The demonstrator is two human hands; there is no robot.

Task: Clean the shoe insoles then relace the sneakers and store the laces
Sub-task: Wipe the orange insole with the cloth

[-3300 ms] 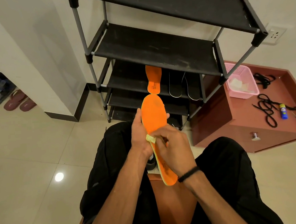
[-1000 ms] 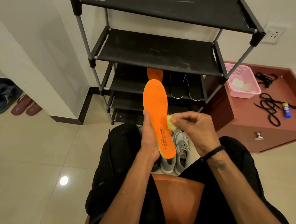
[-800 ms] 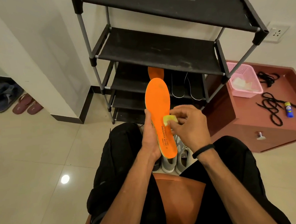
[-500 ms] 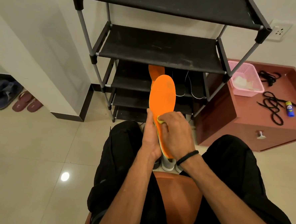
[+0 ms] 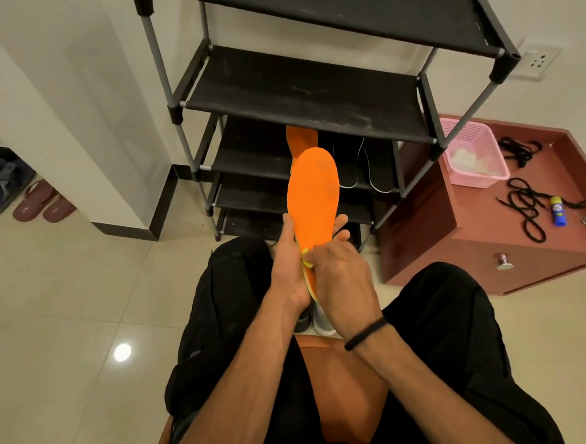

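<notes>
A: From the head view, what is each hand doing?

B: The left hand (image 5: 288, 273) grips the orange insole (image 5: 312, 200) from its left edge, thumb up along the side, fingertips showing past the right edge. The insole stands nearly upright over the lap, toe end up. The right hand (image 5: 343, 280) is curled over the lower half, pinching a small yellow cloth (image 5: 306, 259) against the insole's left edge.

A: What differs from half a second ago?

B: The right hand has slid down the insole. The cloth was at mid-length near the top of the knuckles; now it sits lower, beside the left palm, and more bare orange shows above both hands. A second ago the right hand was off to the right with the cloth lifted clear.

A: The rest of the task's things?

B: A second orange insole (image 5: 300, 137) lies on a middle shelf of the black shoe rack (image 5: 297, 87), partly behind the held one. Two dark insoles (image 5: 364, 169) with pale edges lie beside it on the right. A grey sneaker (image 5: 321, 319) shows on the floor between the knees, below the wrists. Black laces (image 5: 525, 207) lie loose on the reddish-brown surface (image 5: 457, 232) to the right, with a pink basket (image 5: 473, 162) and a small blue-and-yellow tube (image 5: 557, 215) near them. All unmoved.

A: Elsewhere?

B: Maroon slippers (image 5: 41, 203) on the floor at far left.
</notes>
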